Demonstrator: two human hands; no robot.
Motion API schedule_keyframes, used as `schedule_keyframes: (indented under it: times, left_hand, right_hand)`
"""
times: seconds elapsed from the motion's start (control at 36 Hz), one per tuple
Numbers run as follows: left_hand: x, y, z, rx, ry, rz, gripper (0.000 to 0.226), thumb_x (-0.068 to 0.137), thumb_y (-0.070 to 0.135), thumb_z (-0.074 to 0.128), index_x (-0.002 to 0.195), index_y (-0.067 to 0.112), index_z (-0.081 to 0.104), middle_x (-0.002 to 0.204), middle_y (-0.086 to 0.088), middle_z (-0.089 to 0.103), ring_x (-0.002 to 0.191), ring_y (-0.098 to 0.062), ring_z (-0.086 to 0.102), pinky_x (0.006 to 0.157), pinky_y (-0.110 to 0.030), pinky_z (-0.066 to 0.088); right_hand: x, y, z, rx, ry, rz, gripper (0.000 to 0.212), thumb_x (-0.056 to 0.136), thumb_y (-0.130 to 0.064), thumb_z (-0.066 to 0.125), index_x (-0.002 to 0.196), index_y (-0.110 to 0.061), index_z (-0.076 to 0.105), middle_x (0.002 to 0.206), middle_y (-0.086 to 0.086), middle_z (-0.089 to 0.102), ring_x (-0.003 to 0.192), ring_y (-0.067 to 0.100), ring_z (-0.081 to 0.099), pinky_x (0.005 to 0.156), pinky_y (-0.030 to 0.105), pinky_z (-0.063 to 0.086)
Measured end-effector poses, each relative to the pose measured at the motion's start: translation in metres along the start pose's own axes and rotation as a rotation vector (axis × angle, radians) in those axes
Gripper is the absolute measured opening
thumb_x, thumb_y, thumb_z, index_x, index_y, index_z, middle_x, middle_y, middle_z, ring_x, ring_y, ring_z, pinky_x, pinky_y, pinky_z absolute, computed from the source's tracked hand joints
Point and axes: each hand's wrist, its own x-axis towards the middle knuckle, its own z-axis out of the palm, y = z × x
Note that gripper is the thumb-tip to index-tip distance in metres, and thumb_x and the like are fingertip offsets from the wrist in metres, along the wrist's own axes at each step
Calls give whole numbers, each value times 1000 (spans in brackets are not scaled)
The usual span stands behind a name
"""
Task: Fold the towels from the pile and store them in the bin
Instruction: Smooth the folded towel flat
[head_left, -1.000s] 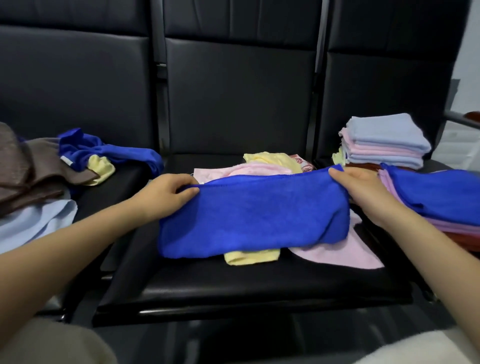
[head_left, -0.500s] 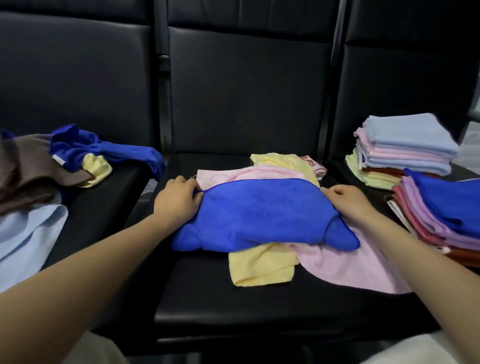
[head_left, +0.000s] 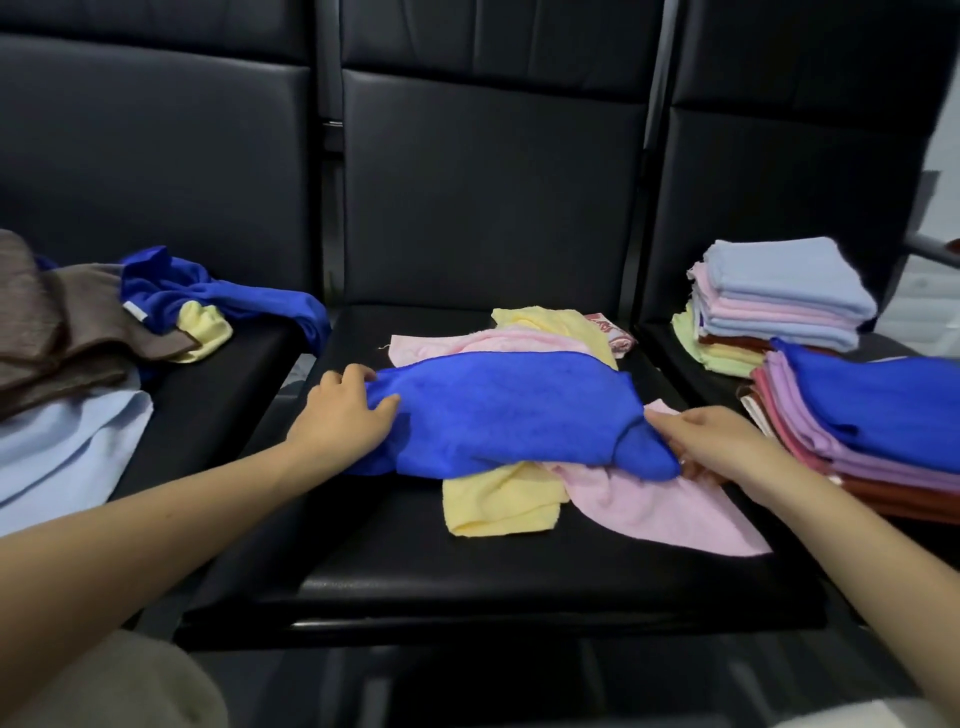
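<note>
Loose pile, left of frame: we count two brown cloths (head_left: 57, 332), one crumpled royal-blue towel (head_left: 218, 296), one small pale-yellow cloth (head_left: 205, 325) and one light-blue sheet-like towel (head_left: 67, 452), heaped unfolded on the left black seat, likely awaiting their turn.
Left hand (head_left: 345, 415): fingers curled over the left end of the royal-blue microfibre towel (head_left: 509, 410), pinning it, we judge, so the fold holds.
Work towel, centre of frame: one, half-folded lengthwise across the middle black padded seat (head_left: 519, 582), lying on two pink towels (head_left: 660, 504), two yellow towels (head_left: 498, 499) and one patterned cloth (head_left: 615, 332).
Right hand (head_left: 714, 447): fingers gripping the towel's bunched right end, thumb on top.
Folded stacks, right of frame: two, the farther topped light blue (head_left: 784, 280), the nearer topped blue (head_left: 883, 405); layers too many to count surely.
Bin: none in view.
</note>
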Motion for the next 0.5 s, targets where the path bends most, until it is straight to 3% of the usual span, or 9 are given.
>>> schedule_keyframes:
  times: [0.08, 0.17, 0.31, 0.5]
  left_hand:
    - [-13, -6, 4, 74, -22, -19, 56, 95, 42, 51, 142, 17, 36, 138, -16, 40, 129, -33, 39, 104, -42, 35]
    - [-22, -11, 5, 191, -3, 31, 56, 96, 41, 49, 145, 20, 32, 134, -17, 43, 121, -35, 48, 95, -43, 42]
    - [-26, -17, 3, 280, 16, 120, 42, 98, 36, 46, 137, 20, 41, 112, -10, 62, 103, -30, 60, 76, -36, 46]
    - [-26, -21, -9, 341, 41, 171, 36, 100, 36, 43, 133, 22, 46, 109, -6, 66, 99, -27, 62, 71, -33, 46]
  right_hand:
    - [-12, 8, 1, 180, -75, 38, 30, 95, -33, 61, 81, -8, 67, 57, 6, 53, 49, 17, 45, 48, 23, 35]
    - [-20, 15, 2, 392, -127, 16, 17, 94, -21, 63, 82, -9, 65, 60, 5, 51, 51, 14, 43, 49, 21, 34]
    - [-22, 21, 4, 547, -80, -1, 16, 97, -13, 57, 82, -12, 61, 71, 4, 61, 57, 14, 52, 47, 19, 41]
    - [-18, 30, -9, 170, 104, -20, 22, 96, -13, 55, 75, -10, 55, 58, 8, 59, 51, 16, 50, 49, 26, 36]
